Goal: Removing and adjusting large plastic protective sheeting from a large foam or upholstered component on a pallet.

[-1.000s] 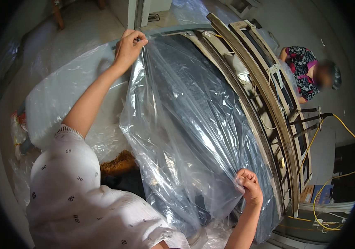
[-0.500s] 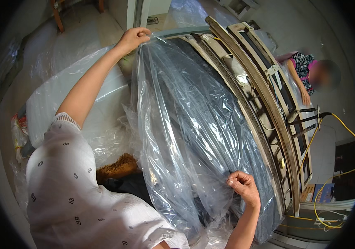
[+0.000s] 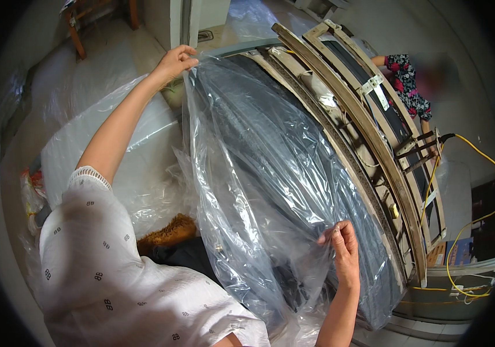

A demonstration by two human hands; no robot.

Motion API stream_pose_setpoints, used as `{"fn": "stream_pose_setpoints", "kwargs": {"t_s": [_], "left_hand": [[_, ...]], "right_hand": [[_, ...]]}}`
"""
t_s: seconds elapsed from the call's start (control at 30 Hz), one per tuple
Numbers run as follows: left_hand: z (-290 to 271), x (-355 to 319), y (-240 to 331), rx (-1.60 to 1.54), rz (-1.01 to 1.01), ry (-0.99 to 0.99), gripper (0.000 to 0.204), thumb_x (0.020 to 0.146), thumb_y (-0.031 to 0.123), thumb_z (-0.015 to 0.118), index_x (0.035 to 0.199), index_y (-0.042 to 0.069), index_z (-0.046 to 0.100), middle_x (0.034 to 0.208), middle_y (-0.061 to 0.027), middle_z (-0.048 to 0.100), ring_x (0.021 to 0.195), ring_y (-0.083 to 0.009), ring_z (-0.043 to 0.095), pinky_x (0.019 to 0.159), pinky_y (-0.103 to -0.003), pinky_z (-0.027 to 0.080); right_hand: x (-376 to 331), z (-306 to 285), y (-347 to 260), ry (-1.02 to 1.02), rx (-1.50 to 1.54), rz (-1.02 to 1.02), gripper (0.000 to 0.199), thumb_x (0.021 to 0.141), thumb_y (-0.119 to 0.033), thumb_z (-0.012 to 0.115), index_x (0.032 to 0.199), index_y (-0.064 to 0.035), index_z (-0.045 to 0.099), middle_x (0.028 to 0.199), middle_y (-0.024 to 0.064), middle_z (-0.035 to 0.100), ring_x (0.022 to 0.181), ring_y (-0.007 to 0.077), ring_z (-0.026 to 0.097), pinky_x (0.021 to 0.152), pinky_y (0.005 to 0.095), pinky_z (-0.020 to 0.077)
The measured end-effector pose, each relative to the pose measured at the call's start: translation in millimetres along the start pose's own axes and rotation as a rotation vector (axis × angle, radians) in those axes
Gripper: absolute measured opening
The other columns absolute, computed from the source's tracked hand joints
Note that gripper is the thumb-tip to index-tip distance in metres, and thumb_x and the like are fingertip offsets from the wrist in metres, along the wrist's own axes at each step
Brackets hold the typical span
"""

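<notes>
A wide sheet of clear plastic film [image 3: 259, 173] lies in folds over the dark padded surface in front of me. My left hand [image 3: 175, 62] reaches to the far end, closed in a pinch on the film's edge. Nearer and to the right, my right hand [image 3: 343, 248] pinches the same film, fingertips pressed together and thumb up. Between my hands the film is stretched, with shiny creases, and it hangs loosely toward my lap. Through it the dark surface shows.
Along the right runs a long frame of wooden bars [image 3: 369, 141] with a metal bracket [image 3: 373, 87]. A yellow cable [image 3: 478, 151] leads off it. Beyond stands another person [image 3: 406, 87]. More clear film [image 3: 114, 139] lies left, beside a brown fluffy seat [image 3: 169, 231].
My right hand has risen slightly and turned, still pinching the film. My left hand stays near the far end. The person across has shifted, an arm now reaching along the wooden frame.
</notes>
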State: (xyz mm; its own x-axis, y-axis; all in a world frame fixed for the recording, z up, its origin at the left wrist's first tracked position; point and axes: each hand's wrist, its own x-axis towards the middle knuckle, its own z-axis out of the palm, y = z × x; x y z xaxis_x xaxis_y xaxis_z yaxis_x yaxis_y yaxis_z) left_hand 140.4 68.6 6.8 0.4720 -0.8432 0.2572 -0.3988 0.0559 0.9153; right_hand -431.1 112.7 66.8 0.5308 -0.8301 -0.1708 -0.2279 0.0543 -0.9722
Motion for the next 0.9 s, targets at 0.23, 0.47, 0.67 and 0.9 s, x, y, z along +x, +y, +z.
{"fn": "stream_pose_setpoints", "kwargs": {"t_s": [0.23,0.47,0.67,0.9], "left_hand": [[16.9,16.8,-9.4,0.105,0.07,0.106,0.025,0.078,0.017,0.065,0.097,0.001,0.062,0.071,0.0008,0.058,0.064,-0.0068,0.05,0.061,-0.022,0.042],[18.8,13.5,7.8,0.076,-0.033,0.27,0.018,0.079,0.019,0.064,0.087,0.004,0.065,0.072,0.0015,0.06,0.065,-0.0067,0.051,0.063,-0.022,0.042],[36.6,42.8,-2.5,-0.001,0.161,0.336,0.013,0.083,0.016,0.056,0.084,0.005,0.062,0.076,-0.003,0.061,0.071,-0.0118,0.057,0.065,-0.025,0.044],[3.6,151.8,-116.4,0.611,0.389,0.335,0.037,0.088,0.028,0.04,0.106,0.001,0.059,0.108,-0.0168,0.058,0.104,-0.0278,0.053,0.089,-0.035,0.039]], "right_hand": [[3.0,8.4,-2.5,0.107,0.138,-0.021,0.014,0.093,-0.022,0.048,0.09,-0.0088,0.044,0.075,0.0041,0.055,0.069,0.0101,0.051,0.064,0.0222,0.0416],[-5.8,13.5,-16.2,0.144,0.184,0.153,0.017,0.089,-0.019,0.054,0.101,-0.0077,0.047,0.086,0.0025,0.061,0.064,0.0041,0.05,0.06,0.0197,0.0397],[-59.0,4.8,19.9,-0.447,0.02,0.389,0.016,0.085,-0.01,0.056,0.098,-0.0031,0.059,0.091,0.0056,0.064,0.084,0.0113,0.058,0.078,0.0253,0.0424],[-241.1,-58.6,187.2,-0.262,-0.263,0.91,0.02,0.076,-0.015,0.056,0.092,-0.0062,0.065,0.084,0.0074,0.066,0.078,0.017,0.063,0.072,0.0303,0.0482]]}}
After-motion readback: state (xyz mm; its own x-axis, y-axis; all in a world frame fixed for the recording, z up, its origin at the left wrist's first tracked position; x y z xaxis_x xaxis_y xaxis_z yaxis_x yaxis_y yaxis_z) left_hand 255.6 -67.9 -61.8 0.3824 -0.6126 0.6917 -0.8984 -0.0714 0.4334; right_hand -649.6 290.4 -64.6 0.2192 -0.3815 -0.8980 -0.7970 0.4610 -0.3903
